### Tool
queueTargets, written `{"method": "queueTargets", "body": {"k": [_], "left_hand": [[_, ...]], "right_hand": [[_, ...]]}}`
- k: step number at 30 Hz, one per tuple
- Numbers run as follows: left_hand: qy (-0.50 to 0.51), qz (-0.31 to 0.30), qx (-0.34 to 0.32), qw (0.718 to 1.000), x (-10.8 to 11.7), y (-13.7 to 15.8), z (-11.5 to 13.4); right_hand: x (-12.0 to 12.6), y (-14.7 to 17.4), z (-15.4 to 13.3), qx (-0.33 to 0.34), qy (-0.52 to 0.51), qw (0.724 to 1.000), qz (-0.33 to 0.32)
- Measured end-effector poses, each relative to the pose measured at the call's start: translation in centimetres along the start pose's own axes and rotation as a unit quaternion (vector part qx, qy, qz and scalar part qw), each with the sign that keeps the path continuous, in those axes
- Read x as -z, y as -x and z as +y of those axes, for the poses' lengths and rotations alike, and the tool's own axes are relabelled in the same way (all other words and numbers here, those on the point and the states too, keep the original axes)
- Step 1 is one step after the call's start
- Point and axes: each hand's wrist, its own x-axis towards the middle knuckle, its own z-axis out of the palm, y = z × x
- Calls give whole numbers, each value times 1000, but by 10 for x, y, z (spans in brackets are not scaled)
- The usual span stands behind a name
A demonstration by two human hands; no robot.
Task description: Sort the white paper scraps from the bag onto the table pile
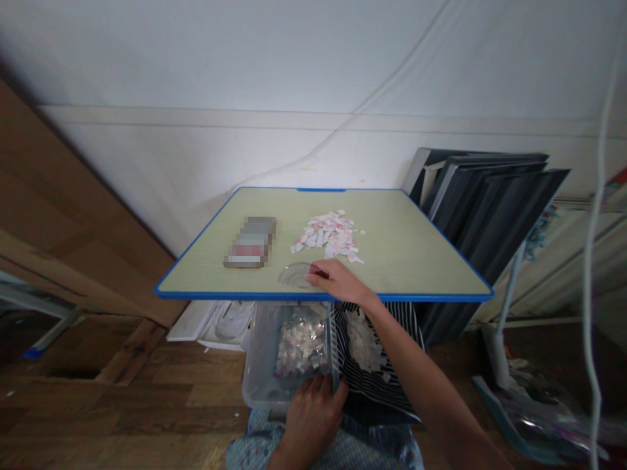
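1. Our right hand [337, 279] is up on the tabletop [416, 254], near its front edge, fingers pinched down on a clear half-round protractor [295, 274] that lies flat there.
2. Just behind that hand sits a loose pile of paper scraps [329, 237], white and pinkish, spread around the middle of the tabletop. The nearest scraps are close to our knuckles, but we can't tell whether they touch.
3. Our left hand [313, 418] is down low below the tabletop, fingers curled over the near rim of a clear plastic bin [262, 365], so it's clamped on the bin's edge.
4. The bin holds more of the same scraps, heaped against its right side.
5. Right beside the bin, on the right, there's a striped cloth [392, 378] with another little heap of scraps lying on it, under our right forearm.
6. On the left part of the tabletop is a blurred-out stack [251, 243], well apart from the protractor; we can't make out what it is.
7. Dark folded panels [490, 209] lean against the wall to the right of the tabletop.
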Motion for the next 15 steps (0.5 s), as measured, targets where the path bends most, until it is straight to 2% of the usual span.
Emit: {"method": "queueTargets", "body": {"k": [5,9,13,15], "left_hand": [[-3,-1,-1,1000,1,-1,0],[1,5,-1,1000,0,0,0],[5,11,-2,1000,-2,1,0],[10,7,-3,1000,-2,0,0]], "right_hand": [[-4,0,1,-13,19,999,35],[-3,4,-1,11,27,997,65],[22,22,11,41,-16,996,75],[42,36,28,19,-38,994,98]]}}
